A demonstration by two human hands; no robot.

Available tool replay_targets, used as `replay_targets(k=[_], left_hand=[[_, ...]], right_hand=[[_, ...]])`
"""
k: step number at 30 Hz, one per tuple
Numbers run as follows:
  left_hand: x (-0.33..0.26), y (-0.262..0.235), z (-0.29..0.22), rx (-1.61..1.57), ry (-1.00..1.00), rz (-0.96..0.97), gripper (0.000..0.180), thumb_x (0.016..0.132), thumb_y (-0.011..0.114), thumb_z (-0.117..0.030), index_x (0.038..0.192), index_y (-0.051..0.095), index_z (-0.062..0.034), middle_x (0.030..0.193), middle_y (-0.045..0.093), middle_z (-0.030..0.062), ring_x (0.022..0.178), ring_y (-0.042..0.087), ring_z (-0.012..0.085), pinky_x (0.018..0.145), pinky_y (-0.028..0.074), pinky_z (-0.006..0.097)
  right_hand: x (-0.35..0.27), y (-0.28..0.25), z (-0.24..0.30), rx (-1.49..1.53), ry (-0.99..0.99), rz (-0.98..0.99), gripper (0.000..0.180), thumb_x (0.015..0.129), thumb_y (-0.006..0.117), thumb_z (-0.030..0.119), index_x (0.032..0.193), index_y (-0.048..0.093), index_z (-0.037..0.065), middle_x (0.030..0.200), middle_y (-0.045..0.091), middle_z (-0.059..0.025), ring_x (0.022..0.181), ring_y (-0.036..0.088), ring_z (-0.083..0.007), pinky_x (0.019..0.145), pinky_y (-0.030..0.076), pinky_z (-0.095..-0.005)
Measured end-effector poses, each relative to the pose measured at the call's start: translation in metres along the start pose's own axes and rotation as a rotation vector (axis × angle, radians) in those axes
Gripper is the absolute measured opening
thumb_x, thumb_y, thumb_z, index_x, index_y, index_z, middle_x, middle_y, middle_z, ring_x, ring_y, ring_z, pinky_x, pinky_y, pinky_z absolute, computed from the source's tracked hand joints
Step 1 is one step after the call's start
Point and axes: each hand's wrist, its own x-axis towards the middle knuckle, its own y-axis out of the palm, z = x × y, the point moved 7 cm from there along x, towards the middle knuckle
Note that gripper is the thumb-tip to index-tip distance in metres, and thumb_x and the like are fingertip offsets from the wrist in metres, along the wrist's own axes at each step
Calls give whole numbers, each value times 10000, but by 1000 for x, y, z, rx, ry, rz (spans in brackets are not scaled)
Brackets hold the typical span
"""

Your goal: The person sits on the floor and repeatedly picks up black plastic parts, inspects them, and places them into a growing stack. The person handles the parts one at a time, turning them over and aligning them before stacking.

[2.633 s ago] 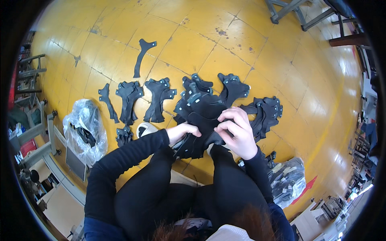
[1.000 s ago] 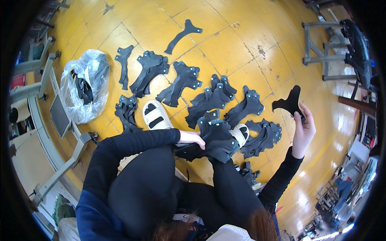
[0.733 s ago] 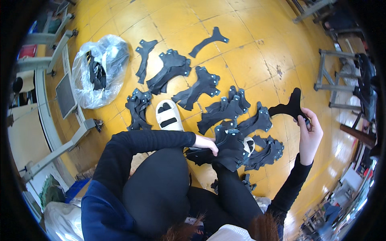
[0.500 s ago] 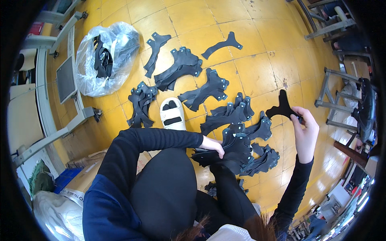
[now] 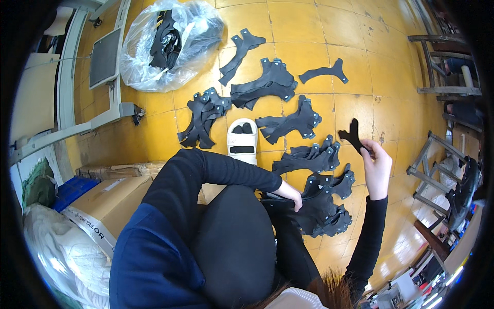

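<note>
Clear plastic, crumpled and loosely gathered, forms the bag (image 5: pixel 193 46) at upper left, with dark pieces visible inside. Right of it, several dark piles (image 5: pixel 203 121) lie on the yellow tiled floor (image 5: pixel 288 26); their pieces are forked, fan over one another and carry small pale squares near the ends. A cream sandal (image 5: pixel 242 139) stands between piles.

The left hand (image 5: pixel 289 194) lies over the black stack (image 5: pixel 314 206) at the person's knee. One digit shows, bent down against the top of the stack; the other fingers are hidden, so I cannot tell how far they close.

Farther right, the right hand (image 5: pixel 379 165) is raised above the floor, well apart from the left. Its thumb and fingers are pinched together on the lower end of a single black piece (image 5: pixel 352 137). The piece projects up and left, beyond the fingertips. It is matt, flat and dark throughout, with two short arms parting at the free end; the gripped end is partly covered by the fingers.
</note>
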Motion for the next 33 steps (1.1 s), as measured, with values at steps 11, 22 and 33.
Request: replay_targets(k=[11, 22, 33], left_hand=[[-6, 1, -13, 75, -6, -36, 245, 788, 593, -289, 902, 689, -95, 1058, 610, 65, 1093, 478, 156, 976, 307, 291], [-16, -8, -21, 82, 118, -96, 234, 810, 584, -263, 898, 690, -74, 1013, 637, 55, 1064, 501, 150, 975, 324, 294], [-26, -32, -37, -210, 100, -215, 236, 813, 606, -184, 940, 683, 0, 948, 673, 73, 860, 614, 120, 812, 463, 255]], right_hand=[[13, 83, 139, 445, -219, 215, 209, 836, 569, -47, 1027, 644, -11, 930, 680, -75, 829, 630, -119, 755, 487, -241], [8, 194, 191, 776, -284, 398, 431, 840, 582, 20, 1262, 496, 34, 1194, 579, -120, 1068, 578, -198, 892, 462, -302], [-31, 41, 38, 228, -38, 125, 217, 812, 611, -28, 1025, 623, 9, 944, 638, -94, 860, 613, -180, 790, 473, -271]])
